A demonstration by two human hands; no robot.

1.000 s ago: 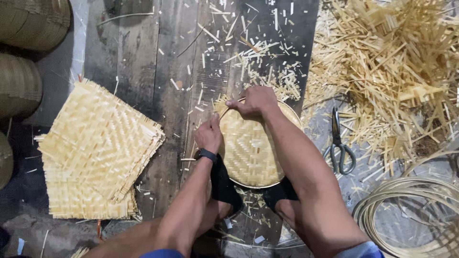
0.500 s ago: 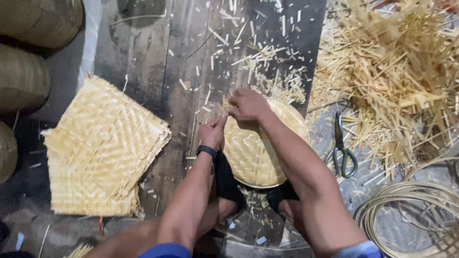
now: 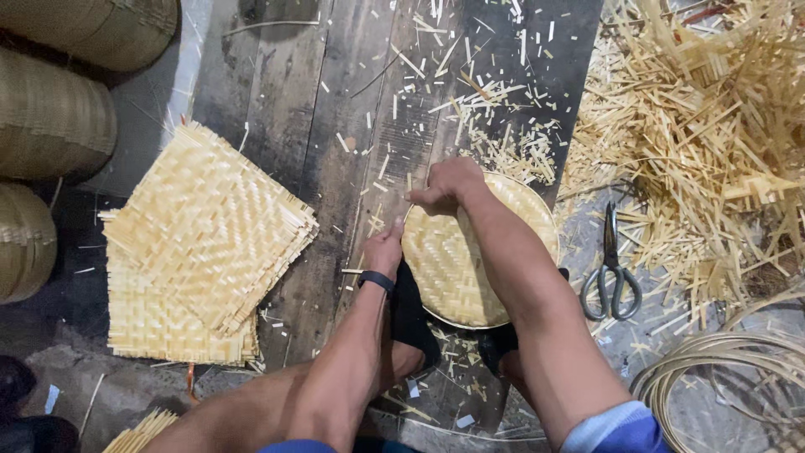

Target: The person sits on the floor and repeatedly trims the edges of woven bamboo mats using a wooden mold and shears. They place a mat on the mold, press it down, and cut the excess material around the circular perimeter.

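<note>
- Dark weathered wooden plank floor (image 3: pixel 277 109): runs under everything, strewn with short pale bamboo offcuts.
- Loose heap of pale yellow bamboo strip trimmings (image 3: pixel 704 117): lies to the right of and beyond the round basket, well apart from the hands.
- Stack of square flat woven bamboo mats (image 3: pixel 197 243): lies to the left of the round basket, near it but not touching; the top mat is turned askew on those below.
- Finished rounded woven baskets, tan (image 3: pixel 50 117): three stand in a column at the far left edge, beyond the mat stack from the round basket.
- Round shallow woven bamboo basket, pale yellow (image 3: pixel 457 268): sits at centre on the planks between the person's legs, its near rim against the dark footwear; the right forearm crosses over it.
- Coil of thin bamboo hoop strips (image 3: pixel 721 377): lies at lower right of the round basket, apart from it.
- Grey metal scissors (image 3: pixel 610 277): lie just to the right of the round basket, blades pointing away, untouched.
- Right hand (image 3: pixel 449 183): closed, fingers curled and pinching the far left rim of the round basket.
- Left hand (image 3: pixel 384 250): pressed against the left rim; grip cannot be told. Black wristband (image 3: pixel 376 281) on the wrist.
- No packages, labels or signs visible.
</note>
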